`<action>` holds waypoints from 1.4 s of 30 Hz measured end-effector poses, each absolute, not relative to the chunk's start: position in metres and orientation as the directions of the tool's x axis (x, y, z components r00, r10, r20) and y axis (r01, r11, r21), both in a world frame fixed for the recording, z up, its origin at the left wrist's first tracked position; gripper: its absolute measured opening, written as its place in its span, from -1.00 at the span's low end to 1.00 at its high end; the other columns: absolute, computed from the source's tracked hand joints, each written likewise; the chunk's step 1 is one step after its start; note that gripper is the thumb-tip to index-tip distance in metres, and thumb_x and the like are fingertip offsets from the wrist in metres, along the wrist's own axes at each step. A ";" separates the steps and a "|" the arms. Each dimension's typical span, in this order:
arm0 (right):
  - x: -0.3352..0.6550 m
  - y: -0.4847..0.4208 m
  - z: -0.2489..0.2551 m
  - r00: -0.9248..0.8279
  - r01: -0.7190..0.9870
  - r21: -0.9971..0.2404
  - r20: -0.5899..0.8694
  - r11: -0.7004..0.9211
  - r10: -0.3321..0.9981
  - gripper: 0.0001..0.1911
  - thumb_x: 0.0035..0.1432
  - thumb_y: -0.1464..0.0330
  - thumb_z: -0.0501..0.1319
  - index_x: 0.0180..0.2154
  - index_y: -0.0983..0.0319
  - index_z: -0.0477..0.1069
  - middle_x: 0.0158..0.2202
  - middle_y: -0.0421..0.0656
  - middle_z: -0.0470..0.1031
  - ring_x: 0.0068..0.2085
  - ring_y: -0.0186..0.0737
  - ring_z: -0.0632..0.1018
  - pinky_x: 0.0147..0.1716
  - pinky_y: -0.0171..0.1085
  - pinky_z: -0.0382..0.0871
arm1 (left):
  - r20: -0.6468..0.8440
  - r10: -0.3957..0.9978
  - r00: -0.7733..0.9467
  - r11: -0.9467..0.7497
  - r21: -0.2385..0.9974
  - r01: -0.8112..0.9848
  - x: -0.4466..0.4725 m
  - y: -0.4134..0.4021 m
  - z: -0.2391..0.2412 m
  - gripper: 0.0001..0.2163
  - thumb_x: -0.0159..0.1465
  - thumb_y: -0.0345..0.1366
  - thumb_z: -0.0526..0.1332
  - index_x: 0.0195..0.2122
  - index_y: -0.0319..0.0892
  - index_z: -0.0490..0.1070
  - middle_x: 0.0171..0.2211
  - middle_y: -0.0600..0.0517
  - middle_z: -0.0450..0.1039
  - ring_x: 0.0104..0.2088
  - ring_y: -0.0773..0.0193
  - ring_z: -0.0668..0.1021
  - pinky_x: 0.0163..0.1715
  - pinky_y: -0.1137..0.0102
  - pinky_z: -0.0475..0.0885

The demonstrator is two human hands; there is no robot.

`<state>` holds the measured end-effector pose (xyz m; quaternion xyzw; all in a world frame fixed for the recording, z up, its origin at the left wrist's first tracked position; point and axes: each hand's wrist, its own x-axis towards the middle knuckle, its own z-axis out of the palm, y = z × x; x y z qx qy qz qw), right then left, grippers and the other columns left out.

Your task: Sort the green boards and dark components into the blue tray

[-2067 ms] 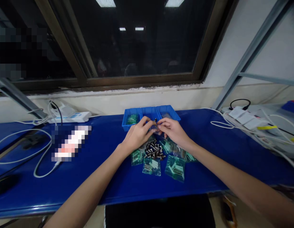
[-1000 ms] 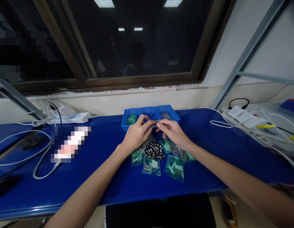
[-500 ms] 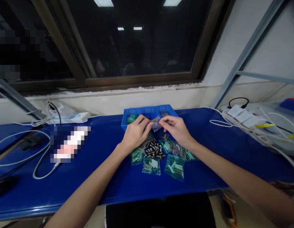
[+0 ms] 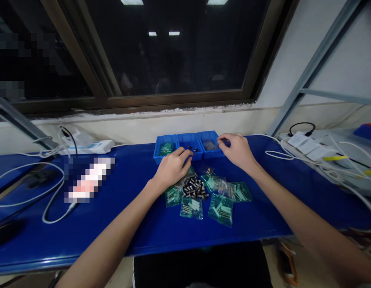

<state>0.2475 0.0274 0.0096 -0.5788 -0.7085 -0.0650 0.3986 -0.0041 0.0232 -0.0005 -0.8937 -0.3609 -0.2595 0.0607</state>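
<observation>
My left hand hovers before the middle blue bin, thumb and fingers curled into a pinch. Whatever lies between its fingertips is too small to make out. At the outer edge of the right blue bin, my right hand has thumb and forefinger closed, their content not visible. That bin holds clear plastic. Dark small parts lie in the middle bin, green packets in the left blue bin. Below my hands is a pile of dark metal fittings.
Several small green bags of screws and plugs surround the pile on the blue table. A power strip and cables stand left; white adapters sit right. A computer mouse lies at the left edge.
My hands have parted. The right one has moved right to the right bin, and the small clear bag of screws held between them is out of sight. The left hand has barely moved.
</observation>
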 end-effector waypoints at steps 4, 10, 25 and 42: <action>0.246 0.029 0.008 -0.102 0.900 -0.289 0.589 0.327 0.802 -0.83 0.14 0.44 0.15 -0.32 0.25 0.54 -0.27 -0.05 0.60 -0.21 0.00 0.50 -0.11 -0.09 0.30 | 0.505 0.614 0.607 -0.732 0.076 0.677 -0.004 0.024 -0.001 -0.77 0.42 -0.30 -0.03 -0.05 -0.16 0.38 -0.18 -0.04 0.42 -0.27 0.24 0.52 -0.33 0.37 0.44; 0.233 0.018 0.011 -0.201 0.770 -0.409 0.573 0.490 0.794 -0.81 0.21 0.39 0.12 -0.28 0.22 0.53 -0.32 -0.11 0.57 -0.30 -0.14 0.53 -0.24 -0.20 0.33 | 0.473 0.634 0.612 -0.728 0.097 0.679 -0.005 0.025 0.001 -0.77 0.40 -0.31 -0.02 -0.09 -0.17 0.41 -0.23 -0.04 0.45 -0.32 0.24 0.53 -0.38 0.37 0.39; 0.193 -0.005 -0.017 -0.535 0.717 -0.369 0.253 0.591 0.806 -0.93 0.21 0.41 0.22 -0.33 0.22 0.47 -0.28 -0.09 0.46 -0.21 -0.14 0.46 -0.24 -0.20 0.28 | 0.379 0.656 0.653 -0.721 0.055 0.691 -0.005 0.027 -0.003 -0.80 0.36 -0.31 0.01 -0.20 -0.16 0.42 -0.34 -0.03 0.47 -0.37 0.22 0.54 -0.51 0.40 0.25; 0.189 -0.004 -0.014 -0.446 0.674 -0.453 0.379 0.583 0.811 -0.83 0.18 0.52 0.15 -0.40 0.23 0.47 -0.41 -0.17 0.43 -0.40 -0.28 0.44 -0.36 -0.27 0.24 | 0.391 0.641 0.660 -0.735 0.065 0.675 -0.005 0.025 -0.001 -0.80 0.36 -0.31 0.01 -0.17 -0.15 0.43 -0.32 -0.02 0.47 -0.36 0.24 0.53 -0.47 0.40 0.31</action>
